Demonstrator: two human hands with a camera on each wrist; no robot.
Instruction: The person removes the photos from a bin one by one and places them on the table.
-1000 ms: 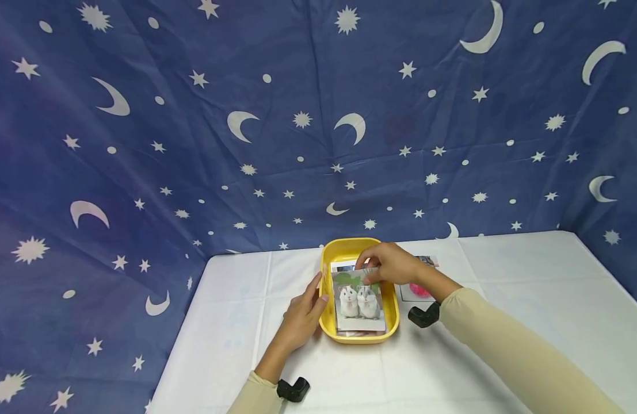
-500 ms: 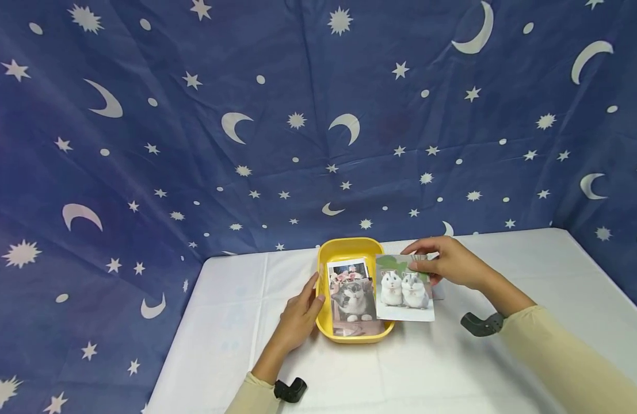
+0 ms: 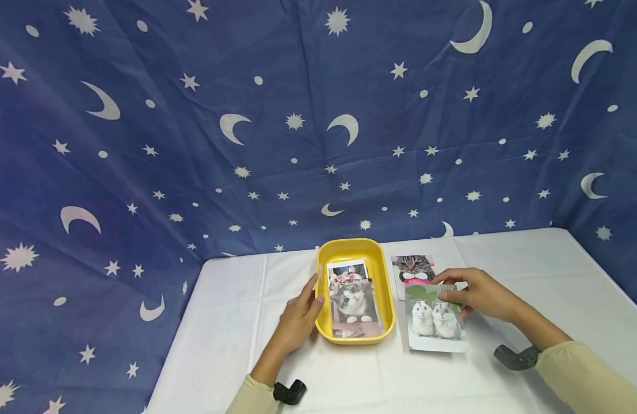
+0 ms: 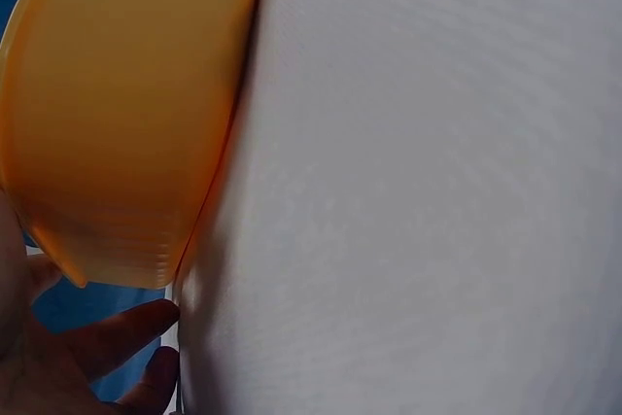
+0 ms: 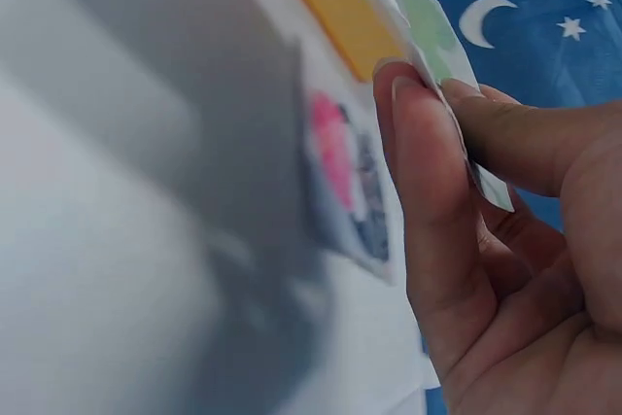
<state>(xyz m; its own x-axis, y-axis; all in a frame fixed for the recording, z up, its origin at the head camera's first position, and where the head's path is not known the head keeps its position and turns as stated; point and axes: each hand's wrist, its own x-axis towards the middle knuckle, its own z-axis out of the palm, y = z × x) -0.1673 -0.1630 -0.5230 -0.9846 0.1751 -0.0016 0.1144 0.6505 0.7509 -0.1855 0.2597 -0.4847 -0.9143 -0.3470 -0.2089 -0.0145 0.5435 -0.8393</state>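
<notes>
My right hand (image 3: 481, 296) pinches a photo card of two white hamsters (image 3: 436, 322) by its upper right corner, thumb on the picture side and fingers behind. In the right wrist view that card (image 5: 432, 31) stands edge-on above the white cloth. The left hand (image 3: 296, 319) rests at the left side of a yellow tray (image 3: 388, 296), fingers extended along its wall. From the left wrist, the tray wall (image 4: 117, 123) fills the upper left, with spread fingers (image 4: 121, 337) beside it. Inside the tray, a photo of a grey-and-white cat (image 3: 353, 305) overlaps a photo of pink flowers (image 3: 347, 272).
A photo of a tabby cat with pink (image 3: 414, 267) lies on the white tablecloth (image 3: 344, 376), right of the tray and partly behind the held card. A blue curtain (image 3: 277, 207) with moons and stars rises behind the table.
My right hand has lifted the hamster card out of the tray and carried it right, then toward the front, uncovering the cat and flower photos. The left hand stays at the tray.
</notes>
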